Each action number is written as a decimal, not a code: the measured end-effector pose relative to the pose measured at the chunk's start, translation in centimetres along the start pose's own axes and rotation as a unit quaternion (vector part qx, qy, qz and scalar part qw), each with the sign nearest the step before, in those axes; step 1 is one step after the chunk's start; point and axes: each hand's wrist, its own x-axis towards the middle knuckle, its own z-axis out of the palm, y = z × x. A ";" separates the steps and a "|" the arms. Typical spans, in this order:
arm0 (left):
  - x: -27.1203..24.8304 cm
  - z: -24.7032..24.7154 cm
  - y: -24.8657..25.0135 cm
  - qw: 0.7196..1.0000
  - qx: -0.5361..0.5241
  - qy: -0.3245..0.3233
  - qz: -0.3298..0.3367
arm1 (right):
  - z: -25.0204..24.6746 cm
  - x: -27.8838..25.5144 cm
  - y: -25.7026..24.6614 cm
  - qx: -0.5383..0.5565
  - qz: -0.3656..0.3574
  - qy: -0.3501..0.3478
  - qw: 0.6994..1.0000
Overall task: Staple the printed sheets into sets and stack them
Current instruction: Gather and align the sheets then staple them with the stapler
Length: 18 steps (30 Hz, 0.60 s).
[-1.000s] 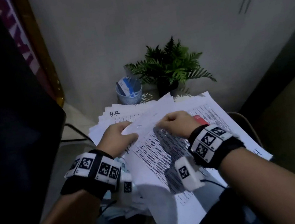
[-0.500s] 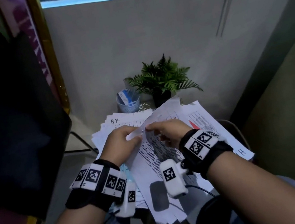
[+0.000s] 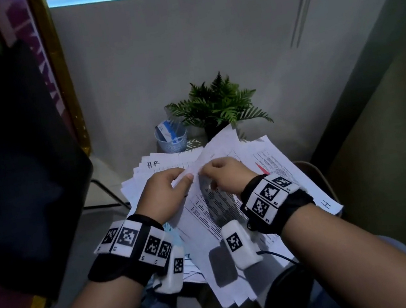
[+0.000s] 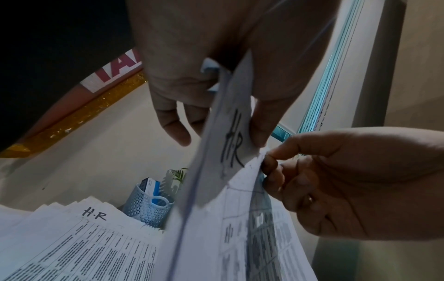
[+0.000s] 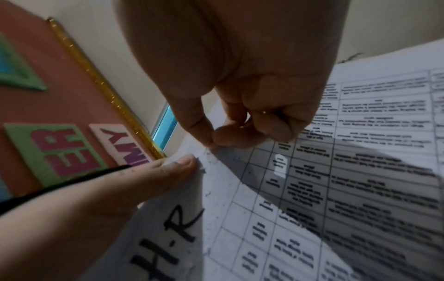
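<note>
- The left hand point(image 3: 166, 192) pinches the top corner of a lifted set of printed sheets point(image 3: 206, 207), thumb on top; "H-R" is handwritten near that corner.
- The right hand point(image 3: 224, 177) has its fingers curled, thumb and forefinger nipping the same corner right beside the left thumb point(image 5: 177, 167), perhaps picking at the pages or a staple; I cannot tell which.
- The set rises off a sprawled pile of printed sheets point(image 3: 284, 167) before a potted fern point(image 3: 218, 105) and a small blue basket point(image 3: 172, 143).
- Paper like this is light, limp and slick: it will sag and fan out, so hold it at the corner and square the edges first.
- The corner already looks ragged, so hard tugging may tear it.
- No stapler is clearly visible.
</note>
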 end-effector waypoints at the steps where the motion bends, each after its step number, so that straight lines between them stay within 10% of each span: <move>1: 0.1 0.0 -0.1 1.000 0.001 0.001 -0.004 | -0.2 0.1 0.1 -0.009 -0.011 0.018 1.000; 8: 1.0 0.3 -1.3 0.999 0.014 0.004 -0.033 | -3.7 1.9 1.4 -0.049 -0.027 0.111 0.992; 18: 3.3 1.7 -1.2 0.997 0.043 0.043 -0.043 | -21.8 4.4 8.2 -0.189 0.167 0.279 0.926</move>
